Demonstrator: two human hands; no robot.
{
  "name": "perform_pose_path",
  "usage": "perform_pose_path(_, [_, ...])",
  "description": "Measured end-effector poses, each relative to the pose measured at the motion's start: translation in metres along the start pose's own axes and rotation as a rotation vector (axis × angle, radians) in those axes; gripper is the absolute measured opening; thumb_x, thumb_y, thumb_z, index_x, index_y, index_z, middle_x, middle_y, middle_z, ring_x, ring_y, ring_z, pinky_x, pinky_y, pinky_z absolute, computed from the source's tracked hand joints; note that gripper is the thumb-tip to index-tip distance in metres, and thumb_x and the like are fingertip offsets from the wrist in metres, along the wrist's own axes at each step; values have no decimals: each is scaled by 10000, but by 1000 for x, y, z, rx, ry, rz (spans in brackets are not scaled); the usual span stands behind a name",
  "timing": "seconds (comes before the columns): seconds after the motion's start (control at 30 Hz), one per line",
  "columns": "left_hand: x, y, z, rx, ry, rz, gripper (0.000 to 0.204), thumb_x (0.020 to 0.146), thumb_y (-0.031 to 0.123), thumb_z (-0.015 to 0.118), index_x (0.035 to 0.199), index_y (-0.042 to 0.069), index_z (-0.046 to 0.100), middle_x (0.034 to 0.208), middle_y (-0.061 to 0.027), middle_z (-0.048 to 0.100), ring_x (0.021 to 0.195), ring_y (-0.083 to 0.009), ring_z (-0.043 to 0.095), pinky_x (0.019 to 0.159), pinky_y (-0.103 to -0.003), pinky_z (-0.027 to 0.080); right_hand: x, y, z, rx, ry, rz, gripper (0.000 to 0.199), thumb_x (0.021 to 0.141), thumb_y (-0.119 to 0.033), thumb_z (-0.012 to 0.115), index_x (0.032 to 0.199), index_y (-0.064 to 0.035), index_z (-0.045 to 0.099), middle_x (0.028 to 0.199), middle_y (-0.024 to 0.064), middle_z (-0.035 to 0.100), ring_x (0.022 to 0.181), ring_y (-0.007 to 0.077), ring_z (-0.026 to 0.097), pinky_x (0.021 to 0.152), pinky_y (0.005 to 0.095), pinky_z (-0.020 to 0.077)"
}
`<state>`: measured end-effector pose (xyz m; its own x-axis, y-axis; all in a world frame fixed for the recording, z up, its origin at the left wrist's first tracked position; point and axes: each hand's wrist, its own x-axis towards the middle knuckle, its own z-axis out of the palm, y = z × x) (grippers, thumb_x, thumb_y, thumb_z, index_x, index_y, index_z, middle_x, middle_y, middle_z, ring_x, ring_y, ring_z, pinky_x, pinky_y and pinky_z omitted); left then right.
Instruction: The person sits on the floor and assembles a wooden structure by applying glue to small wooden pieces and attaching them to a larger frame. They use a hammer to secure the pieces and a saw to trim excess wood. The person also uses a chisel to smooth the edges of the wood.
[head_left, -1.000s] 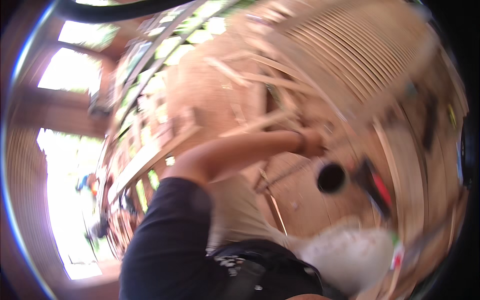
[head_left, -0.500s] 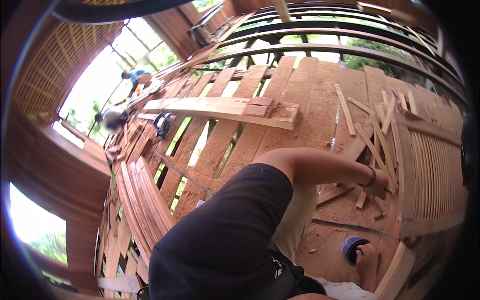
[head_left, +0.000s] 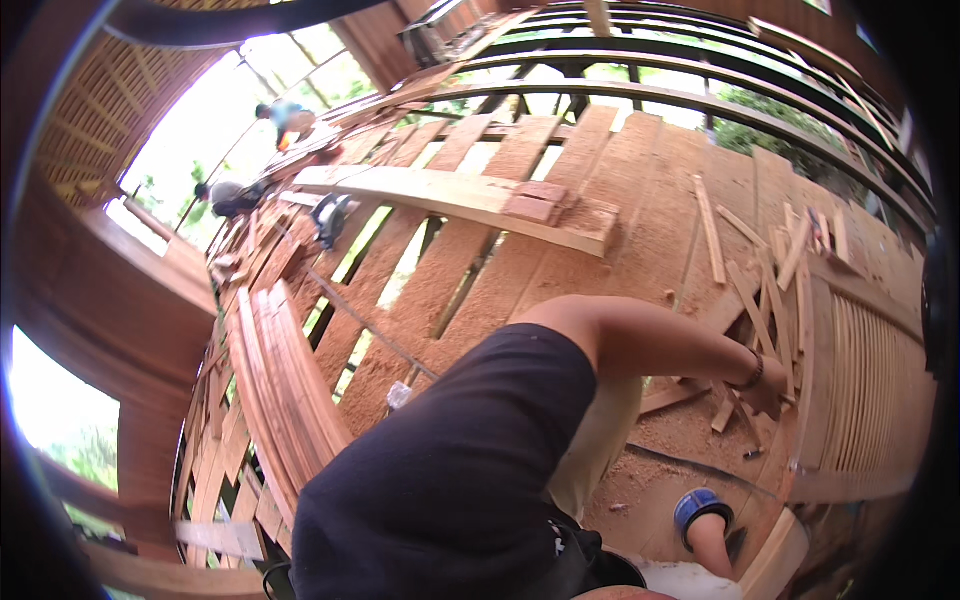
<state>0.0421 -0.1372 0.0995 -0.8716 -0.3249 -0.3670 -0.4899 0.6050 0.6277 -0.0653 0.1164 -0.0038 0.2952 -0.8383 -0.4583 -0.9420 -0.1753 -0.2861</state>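
Observation:
My left arm in a dark sleeve reaches across to the right. My left hand (head_left: 766,386) is beside the slatted wooden panel (head_left: 868,385), its fingers curled downward; what they hold, if anything, is too small to name. Just below it lies a thin stick with a dark tip (head_left: 752,453). Low on the right stands a small round blue tin (head_left: 684,512). My right hand (head_left: 708,526) dips into the tin, with its fingers hidden inside.
Loose wood strips (head_left: 745,300) lie beside the panel. A thick plank (head_left: 430,200) bears two reddish blocks (head_left: 535,200). A power tool (head_left: 328,220) sits near its left end. Long boards (head_left: 280,380) are stacked at left. Gaps show between the sawdust-covered floorboards. Two people (head_left: 285,118) are farther off.
My right hand has gone deeper into the blue tin, and its fingers are now out of sight. My left hand has stayed by the panel and turned more downward. The view has shifted slightly.

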Motion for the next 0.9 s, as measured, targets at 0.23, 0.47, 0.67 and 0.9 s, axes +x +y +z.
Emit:
perform_pose_path(0.23, [-7,-7,-3,-54,-45,97,378,912,362,677,1089,30,711,943,-178,722,896,-317,694,808,-425,539,-21,-3,16,-25,-4,25,155,830,-130,715,927,-13,743,874,118,698,819,267,679,863,465,547])
perform_pose_path(0.47, [7,-6,-16,-78,-146,96,356,938,198,684,1257,40,672,914,-66,706,776,-155,680,640,-312,558,-45,-5,20,36,99,38,165,840,-167,729,912,-19,746,838,87,697,777,241,673,863,477,550])
perform_pose_path(0.67, [-2,1,9,-285,-163,-96,305,1016,232,621,1218,13,686,777,17,650,663,-54,581,591,-217,469,-60,3,46,336,367,201,182,849,-199,741,899,-25,749,808,60,696,741,220,668,863,486,552])
perform_pose_path(0.9, [-3,15,11,-329,-200,-252,269,1019,209,619,1186,10,693,740,37,609,647,-44,560,576,-213,442,-59,27,37,1791,1347,702,179,906,-137,735,956,35,740,730,32,661,657,122,613,696,307,518])
